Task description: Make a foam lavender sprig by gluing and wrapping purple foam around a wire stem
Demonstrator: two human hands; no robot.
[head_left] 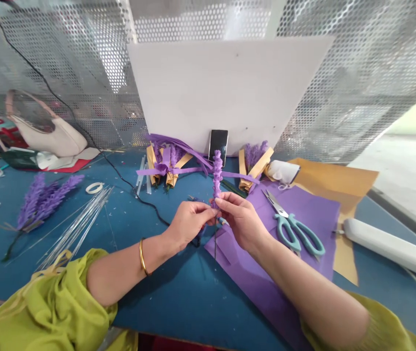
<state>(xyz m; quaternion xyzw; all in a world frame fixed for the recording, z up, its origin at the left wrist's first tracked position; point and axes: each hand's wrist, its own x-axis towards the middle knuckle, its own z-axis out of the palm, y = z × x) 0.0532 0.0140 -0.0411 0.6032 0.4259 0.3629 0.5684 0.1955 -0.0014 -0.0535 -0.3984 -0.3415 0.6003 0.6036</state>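
Upright in front of me stands a purple paper lavender stem, its thin wire reaching down below my fingers. My left hand pinches it low on the flower part, thumb and finger closed. On the other side my right hand grips the same spot, and the fingertips of both hands meet there. Just behind my hands lies a dark blue object, mostly hidden. A purple paper sheet lies beneath my right forearm, with teal-handled scissors on it.
Left lie a lavender bunch, a tape roll and thin wires. Wrapped bouquets and a phone stand by a white board. A black cable crosses the table; a white handled tool lies right.
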